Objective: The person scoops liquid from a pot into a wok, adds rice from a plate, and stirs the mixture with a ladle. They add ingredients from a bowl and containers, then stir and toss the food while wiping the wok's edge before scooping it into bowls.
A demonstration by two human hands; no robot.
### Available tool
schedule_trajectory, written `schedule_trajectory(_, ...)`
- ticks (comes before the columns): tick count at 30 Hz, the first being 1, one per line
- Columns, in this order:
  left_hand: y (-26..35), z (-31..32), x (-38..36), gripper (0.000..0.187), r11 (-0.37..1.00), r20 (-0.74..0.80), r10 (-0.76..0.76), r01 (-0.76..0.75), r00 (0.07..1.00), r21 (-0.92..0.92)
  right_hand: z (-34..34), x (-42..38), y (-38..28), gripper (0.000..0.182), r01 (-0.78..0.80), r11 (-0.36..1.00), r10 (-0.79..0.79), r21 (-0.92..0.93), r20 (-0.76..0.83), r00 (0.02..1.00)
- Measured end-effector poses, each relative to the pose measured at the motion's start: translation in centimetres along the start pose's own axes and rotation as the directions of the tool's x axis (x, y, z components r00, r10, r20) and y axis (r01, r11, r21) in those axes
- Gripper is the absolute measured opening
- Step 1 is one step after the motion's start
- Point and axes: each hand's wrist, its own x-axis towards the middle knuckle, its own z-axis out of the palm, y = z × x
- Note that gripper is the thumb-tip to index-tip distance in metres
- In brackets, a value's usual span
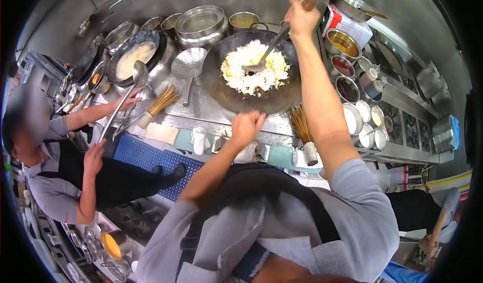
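Note:
A dark wok (216,89) sits on the steel range in front of me, with white fried rice (236,64) in its bowl. My left hand (246,128) is closed at the wok's near rim; the part it grips is hidden under the fingers. Raised over the wok's far right side, my right hand (302,20) is wrapped round the wooden-ended handle of a metal wok spatula (274,45). The spatula's head rests in the rice, slanting down to the left. Beside the wok lies a perforated skimmer (189,64).
Bamboo brushes (302,127) stand both sides of the wok. Steel pots (201,21) line the back. Sauce bowls (343,65) and squeeze bottles (370,75) sit at right. On the left, a co-worker (60,147) holds a ladle (140,74) near another wok (118,56).

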Motion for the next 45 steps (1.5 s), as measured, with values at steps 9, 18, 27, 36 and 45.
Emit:
schedule_trajectory(9,-5.8,3.8,8.2,0.042,1.000,0.186,0.010,-0.012,0.983,0.014,-0.7,-2.6,4.3,0.028,0.127,0.992,-0.122,-0.013,0.198,0.973)
schedule_trajectory(18,-5.9,4.7,8.5,0.045,0.992,0.289,-0.062,0.027,0.955,0.123,-2.8,-0.7,10.7,0.028,0.006,1.000,-0.003,-0.014,0.186,0.983)
schedule_trajectory(27,-6.2,5.4,8.2,0.046,0.989,0.221,0.012,-0.045,0.975,0.141,-3.3,1.4,8.8,0.032,-0.121,0.990,0.101,0.069,0.243,0.965)
schedule_trajectory(36,-5.8,5.4,8.5,0.044,0.988,0.249,-0.066,0.027,0.966,0.154,-4.4,3.3,10.2,0.029,-0.127,0.985,0.107,0.117,0.163,0.981)
schedule_trajectory(45,-5.6,5.2,8.5,0.039,0.995,0.223,-0.056,0.035,0.973,0.097,-1.6,1.0,11.0,0.031,0.208,0.976,-0.158,-0.069,0.436,0.886)
